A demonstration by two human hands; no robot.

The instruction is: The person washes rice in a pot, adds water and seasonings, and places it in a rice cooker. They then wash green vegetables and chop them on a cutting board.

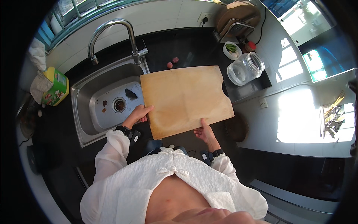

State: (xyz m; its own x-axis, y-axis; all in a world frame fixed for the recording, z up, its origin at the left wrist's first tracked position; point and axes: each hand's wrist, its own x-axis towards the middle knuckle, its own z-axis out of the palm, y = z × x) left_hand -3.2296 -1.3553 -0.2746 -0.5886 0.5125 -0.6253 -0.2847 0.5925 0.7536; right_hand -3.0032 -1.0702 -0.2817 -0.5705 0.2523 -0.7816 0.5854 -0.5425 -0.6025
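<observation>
A rectangular wooden cutting board (187, 98) is held level in front of me, at the right side of the sink. My left hand (139, 113) grips its left edge, thumb on top and fingers beneath. My right hand (206, 133) holds the near edge right of the middle, its thumb on the upper face. Beyond the far edge, two small reddish round bulbs, perhaps shallots (172, 63), lie on the black countertop (184, 44). How much of the board rests on the counter cannot be told.
A steel sink (84, 112) with a chrome faucet (131, 36) stands left, dark scraps inside. Far left is a yellow-green jug (57, 86). At right are a glass jar (244, 68), a white bowl of green peppers (232, 51), a red-lidded jar (250, 46) and a rack with round boards (237, 19).
</observation>
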